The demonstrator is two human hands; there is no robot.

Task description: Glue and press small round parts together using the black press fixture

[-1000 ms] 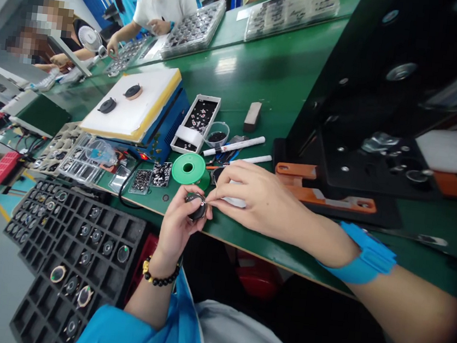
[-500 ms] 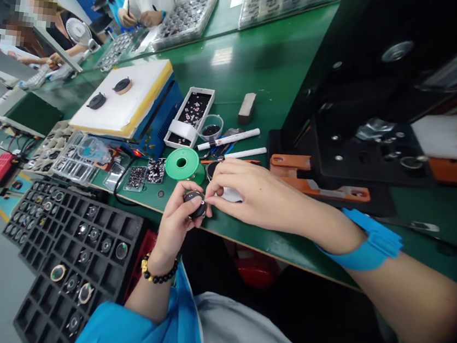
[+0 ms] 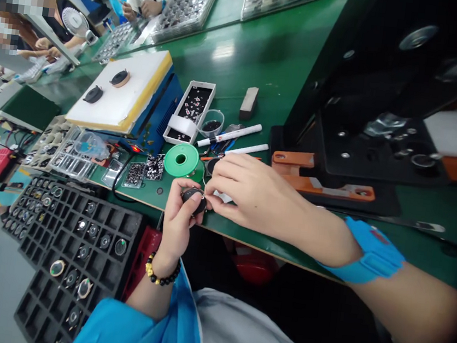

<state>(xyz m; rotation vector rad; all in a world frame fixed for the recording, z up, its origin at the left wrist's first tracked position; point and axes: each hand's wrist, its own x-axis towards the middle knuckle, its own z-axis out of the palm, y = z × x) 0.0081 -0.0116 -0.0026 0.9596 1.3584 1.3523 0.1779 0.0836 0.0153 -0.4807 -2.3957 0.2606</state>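
Note:
My left hand (image 3: 177, 218) holds a small round black watch part (image 3: 193, 201) between thumb and fingers, at the front edge of the green table (image 3: 281, 73). Pinched at the right rim of that part are the fingertips of my right hand (image 3: 246, 193); whatever they grip is too small to make out. A green spool (image 3: 181, 160) stands just behind my left hand. Beyond my right hand lie two white pens (image 3: 239, 133). Small clear boxes of tiny parts (image 3: 134, 174) are left of the spool.
A black compartment tray (image 3: 94, 266) with watch parts sits at lower left. Behind are a blue box with a white top (image 3: 135, 81), a white parts tray (image 3: 190, 106) and a grey block (image 3: 248, 103). A black machine (image 3: 368, 99) stands right. Other people sit across the table.
The view has shifted slightly. Both hands stay together at the black watch part, which is turned a little. A person's arm now shows at the far left edge.

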